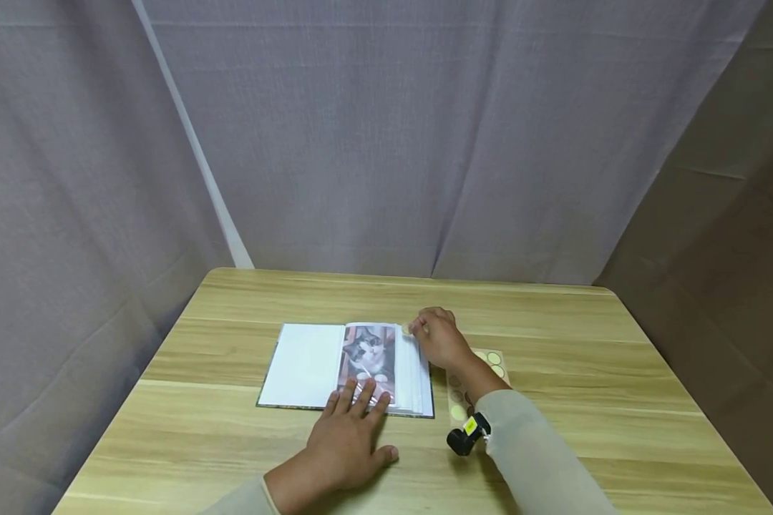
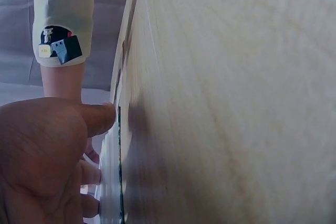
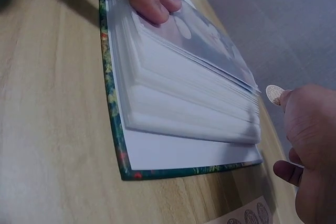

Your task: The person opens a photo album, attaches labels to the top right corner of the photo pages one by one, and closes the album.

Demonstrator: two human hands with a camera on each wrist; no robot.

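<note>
We find the left hand (image 1: 348, 443) palm down, its fingers straight and spread, reaching forward from the near side. Its fingertips rest on the lower edge of the page bearing a cat picture (image 1: 368, 350), and its thumb stands out to the right, clear of the album (image 1: 305, 365). We note that the album lies spread on the wooden table (image 1: 200, 443), its plain white side at left and its stack of page sleeves (image 3: 194, 103) at right.

We observe the right hand (image 1: 442, 340) bent over the album's upper right corner, thumb and fingertips pinching a round sticker (image 3: 274, 95). The sticker is just beside the top corner of the picture page (whether its edge touches, we cannot tell). The remaining fingers curl in towards the palm. The right forearm, in a pale sleeve (image 1: 541, 450), slants in from the lower right, passing above a sticker sheet (image 1: 457, 413) that lies right of the album and is partly hidden by the arm. A small black camera (image 1: 467, 433) with a yellow label sits at that wrist.

We record grey curtains (image 1: 328, 143) hanging behind the table's far edge.
</note>
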